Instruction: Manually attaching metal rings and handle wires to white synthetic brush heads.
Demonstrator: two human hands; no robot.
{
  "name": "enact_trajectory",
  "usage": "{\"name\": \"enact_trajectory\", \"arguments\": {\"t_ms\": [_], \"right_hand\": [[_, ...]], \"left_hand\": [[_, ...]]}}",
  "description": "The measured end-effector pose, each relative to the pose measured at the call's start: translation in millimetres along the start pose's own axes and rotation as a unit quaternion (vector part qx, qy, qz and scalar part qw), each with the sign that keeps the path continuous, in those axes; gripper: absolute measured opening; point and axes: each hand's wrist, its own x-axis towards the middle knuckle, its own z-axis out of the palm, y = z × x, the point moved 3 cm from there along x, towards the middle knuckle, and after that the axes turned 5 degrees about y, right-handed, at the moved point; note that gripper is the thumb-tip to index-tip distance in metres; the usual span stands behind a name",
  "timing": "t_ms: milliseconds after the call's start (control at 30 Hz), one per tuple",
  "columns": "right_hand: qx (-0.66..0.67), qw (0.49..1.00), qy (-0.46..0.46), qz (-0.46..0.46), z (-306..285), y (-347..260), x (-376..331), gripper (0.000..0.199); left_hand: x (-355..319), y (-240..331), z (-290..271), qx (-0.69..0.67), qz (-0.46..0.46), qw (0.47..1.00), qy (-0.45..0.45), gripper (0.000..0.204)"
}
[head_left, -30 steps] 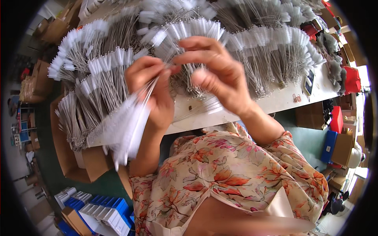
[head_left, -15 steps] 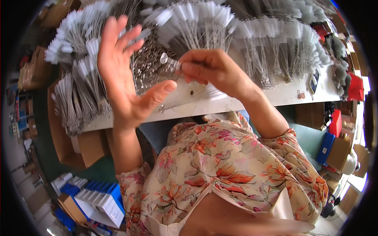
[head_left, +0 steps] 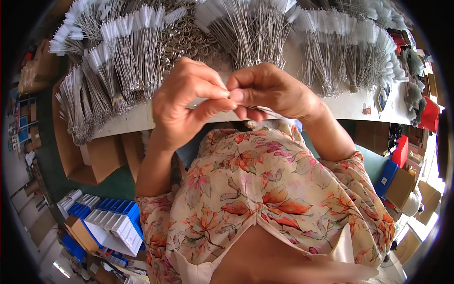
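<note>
In front of my chest, just above the table's near edge, both hands meet fingertip to fingertip. My left hand [head_left: 182,102] is closed in a pinch, thumb against forefinger; the tiny thing at its tips is too small to name. My right hand [head_left: 272,92] is curled round thin wire stems [head_left: 268,111], which show below its fingers and run toward the right; their ends are hidden. Beyond my hands lies a heap of metal rings [head_left: 182,41]. Nearest behind my right hand is a bundle of white-bristled wire brushes [head_left: 253,35] with looped ends.
More brush bundles stand at the left [head_left: 132,52] and the right [head_left: 338,52] of the white table [head_left: 347,105]. An open cardboard box [head_left: 101,158] is below the table's left edge. Blue and white plastic bins [head_left: 116,220] sit at the lower left.
My left hand was raised with spread fingers; it has come down and right and closed in a pinch at the right hand's fingertips. My right hand has moved slightly right and lower.
</note>
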Motion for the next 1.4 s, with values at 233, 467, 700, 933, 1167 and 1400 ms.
{"name": "enact_trajectory", "arguments": {"t_ms": [233, 467, 700, 933, 1167, 1400], "right_hand": [[-0.705, 0.67, 0.223, 0.065, -72, 61, -85, 0.014], [-0.411, 0.859, 0.255, -0.169, -30, 64, -46, 0.009], [-0.395, 0.862, 0.15, -0.281, 29, 41, 28, 0.007], [-0.144, 0.98, 0.052, -0.13, 17, 13, 24, 0.015], [-0.01, 0.996, 0.016, -0.087, 7, 17, 21, 0.017], [0.09, 0.968, 0.161, -0.171, 15, -35, 9, 0.019]], "left_hand": [[-76, -19, -25, 0.146, -0.326, 0.928, 0.108, 0.019], [-107, -27, -10, 0.204, -0.338, 0.919, -0.003, 0.011], [-47, -5, -26, -0.097, -0.375, 0.919, 0.08, 0.008], [-19, 1, -47, -0.13, -0.28, 0.951, -0.02, 0.014], [-7, 8, -27, -0.124, -0.239, 0.96, 0.076, 0.033], [10, 30, -26, 0.032, -0.052, 0.994, 0.089, 0.043]]}}
